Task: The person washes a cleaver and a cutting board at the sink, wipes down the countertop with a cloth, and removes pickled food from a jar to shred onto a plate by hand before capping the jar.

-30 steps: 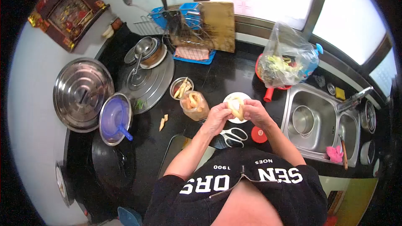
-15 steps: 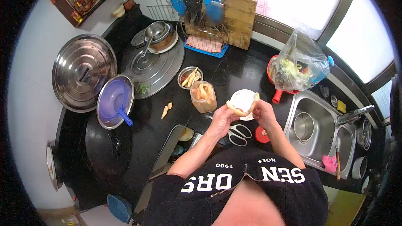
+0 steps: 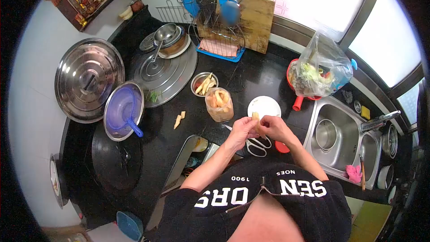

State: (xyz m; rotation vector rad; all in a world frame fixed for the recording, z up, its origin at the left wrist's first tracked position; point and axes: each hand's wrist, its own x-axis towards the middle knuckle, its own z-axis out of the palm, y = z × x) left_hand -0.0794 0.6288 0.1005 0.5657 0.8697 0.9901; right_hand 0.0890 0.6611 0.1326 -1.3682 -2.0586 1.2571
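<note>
My left hand [image 3: 243, 131] and my right hand [image 3: 274, 128] are close together, fingers pinching a pale yellow pickled strip [image 3: 255, 116], mostly hidden between them. Just beyond is a small white plate [image 3: 267, 104]. Left of the hands stands a clear plastic jar [image 3: 219, 113] full of similar strips. A small steel bowl [image 3: 193, 85] behind it holds more yellow pieces and something red. White-handled scissors [image 3: 259, 150] lie below my hands, beside a red lid [image 3: 281, 147] partly covered by my right forearm.
Two cut pieces [image 3: 178, 120] lie on the black counter. At right, a plastic bag of vegetable scraps [image 3: 316, 74] sits in a red container by the steel sink [image 3: 322, 161]. A blue strainer [image 3: 122, 107] and large lid [image 3: 89, 80] stand left. An open drawer [image 3: 181, 157] is below.
My hands have come together and the strip, earlier stretched in a curve between them, is now bunched at the fingertips. More of the white plate shows.
</note>
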